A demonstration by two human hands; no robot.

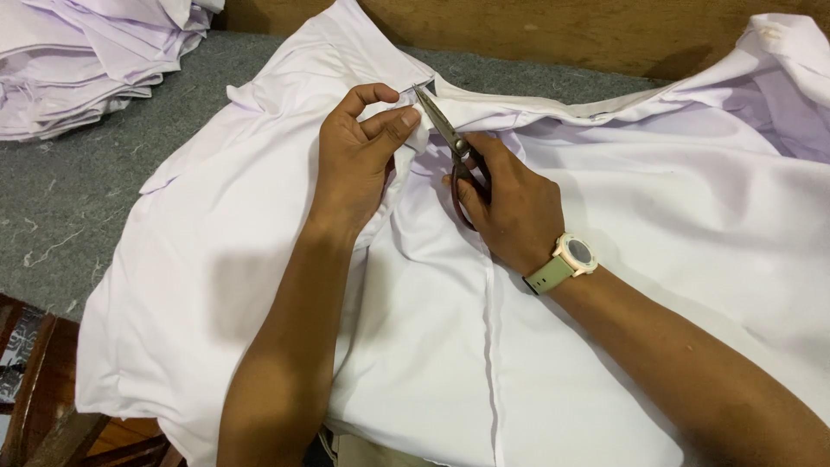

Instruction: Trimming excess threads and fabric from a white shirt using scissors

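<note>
A white garment (605,259) lies spread over the grey felt table (69,190). My left hand (359,151) pinches a fold of its fabric near the collar seam, thumb and fingers closed on the cloth. My right hand (506,203) grips a pair of scissors (445,130) by dark handles, with the metal blades pointing up and left to the pinched fabric right beside my left fingertips. A pale green watch (566,259) sits on my right wrist. A long seam runs down the garment toward me.
A stack of folded white cloth (86,60) rests at the back left of the table. A wooden board (562,30) runs along the far edge. Dark wooden furniture (35,389) shows below the table's left front corner.
</note>
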